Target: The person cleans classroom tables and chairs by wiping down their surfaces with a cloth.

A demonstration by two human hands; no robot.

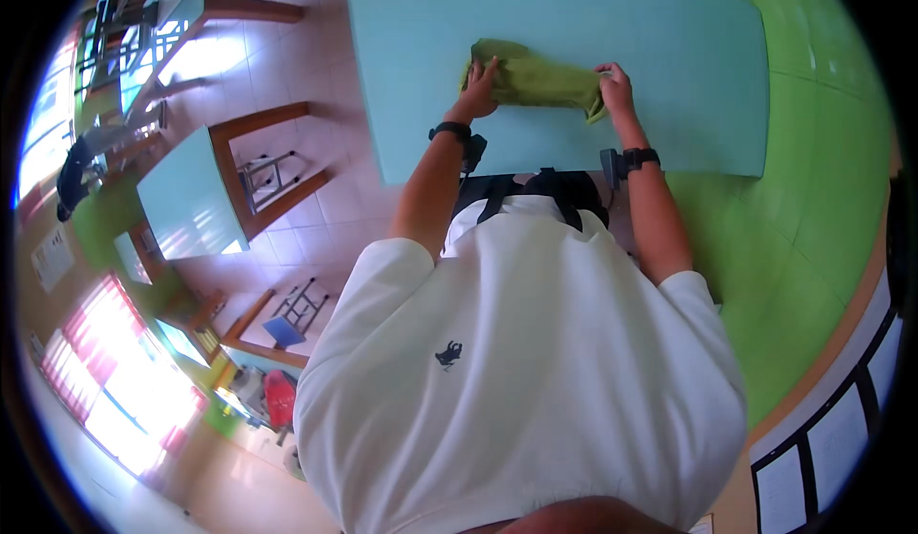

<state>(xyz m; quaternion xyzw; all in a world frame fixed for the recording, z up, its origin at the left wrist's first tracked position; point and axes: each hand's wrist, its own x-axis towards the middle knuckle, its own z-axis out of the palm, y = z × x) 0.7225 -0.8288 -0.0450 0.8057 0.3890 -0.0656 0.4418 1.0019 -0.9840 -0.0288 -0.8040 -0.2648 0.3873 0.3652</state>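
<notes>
A green cloth [550, 83], partly folded into a long bundle, lies on the light blue table [574, 8]. At the bundle's left end, my left hand [480, 92] rests on the fabric with its fingers apart. My right hand [617, 88] pinches the cloth's right end near an upper corner, and a loose tip of fabric hangs below it. Both wrists wear black bands with small devices.
Other blue-topped desks [191, 195] with wooden frames stand at the left, with metal-legged stools [270, 178] by them. A person in dark clothing [72, 175] is at the far left. A green wall [813, 132] borders the table's right side.
</notes>
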